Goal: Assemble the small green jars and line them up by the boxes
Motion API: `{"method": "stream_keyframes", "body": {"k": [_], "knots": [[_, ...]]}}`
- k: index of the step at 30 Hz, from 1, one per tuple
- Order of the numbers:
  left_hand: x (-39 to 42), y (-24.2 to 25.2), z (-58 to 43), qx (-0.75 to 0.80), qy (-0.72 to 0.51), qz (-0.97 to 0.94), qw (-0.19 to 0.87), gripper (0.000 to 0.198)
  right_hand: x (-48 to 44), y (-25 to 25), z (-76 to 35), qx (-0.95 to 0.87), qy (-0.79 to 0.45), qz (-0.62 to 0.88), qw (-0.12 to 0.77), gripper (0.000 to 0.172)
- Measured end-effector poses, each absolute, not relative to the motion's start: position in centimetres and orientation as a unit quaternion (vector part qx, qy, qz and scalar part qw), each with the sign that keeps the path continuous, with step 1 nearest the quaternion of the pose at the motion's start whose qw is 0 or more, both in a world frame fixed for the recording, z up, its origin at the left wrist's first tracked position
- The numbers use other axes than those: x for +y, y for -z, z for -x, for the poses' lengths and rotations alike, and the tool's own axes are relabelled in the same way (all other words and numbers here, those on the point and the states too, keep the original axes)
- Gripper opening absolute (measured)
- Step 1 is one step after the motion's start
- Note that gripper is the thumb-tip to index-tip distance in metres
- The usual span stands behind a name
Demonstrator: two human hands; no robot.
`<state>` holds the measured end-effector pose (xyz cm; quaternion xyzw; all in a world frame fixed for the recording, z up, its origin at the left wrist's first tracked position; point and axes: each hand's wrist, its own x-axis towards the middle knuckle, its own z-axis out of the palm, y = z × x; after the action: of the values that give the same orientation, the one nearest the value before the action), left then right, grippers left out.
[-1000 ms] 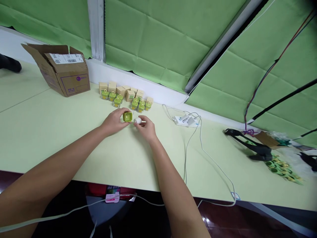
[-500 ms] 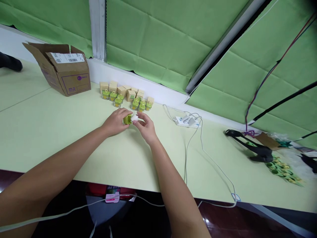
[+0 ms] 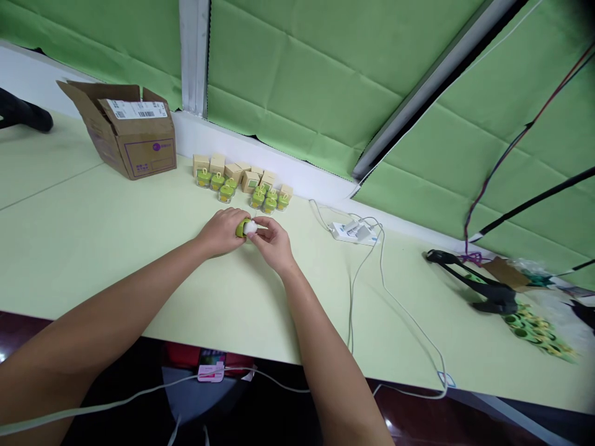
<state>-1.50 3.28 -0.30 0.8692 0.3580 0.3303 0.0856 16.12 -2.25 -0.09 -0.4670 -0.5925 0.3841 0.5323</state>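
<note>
Head view on my feed, both hands at mid-table, close together. Left forearm (image 3: 139,294) comes in from the near left and runs far and right, fairly straight into the wrist. Left hand (image 3: 222,233) is turned knuckles up, fingers curled around the green cup (image 3: 240,228), gripping it from the left; I can't make out each fingertip. Cup lies tipped on its side, mouth facing right.

Right forearm (image 3: 328,328) comes from the near right, angling far and left. Right hand (image 3: 275,243) is bent in toward the cup, thumb and index pinching the white piece (image 3: 250,228); other fingers are bent behind, and I can't tell whether they touch anything. White piece sits at the cup's mouth, between the two hands; I can't tell how deep it goes. Both hands look just above the table (image 3: 195,285), contact unclear to me.

Just far of the hands I have green-lidded jars (image 3: 226,191) in two clusters, with small tan boxes (image 3: 250,181) right behind, near the wall. Far left: open cardboard box (image 3: 149,152). Right of the hands, well apart: power strip (image 3: 352,233) with plugs in. Far-right end: green pieces (image 3: 539,333) in a pile.
</note>
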Motion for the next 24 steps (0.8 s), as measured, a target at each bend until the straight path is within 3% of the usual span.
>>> {"method": "stream_keyframes", "body": {"k": [10, 24], "knots": [[2.68, -0.09, 1.25, 0.383, -0.287, -0.874, 0.085, 0.029, -1.91, 0.89, -16.14, -0.626, -0.337, 0.476, 0.518, 0.039], [2.57, -0.12, 1.57, 0.391, -0.283, -0.852, 0.202, 0.037, -1.87, 0.70, -16.61, -0.650, -0.353, 0.451, 0.499, 0.038]]}}
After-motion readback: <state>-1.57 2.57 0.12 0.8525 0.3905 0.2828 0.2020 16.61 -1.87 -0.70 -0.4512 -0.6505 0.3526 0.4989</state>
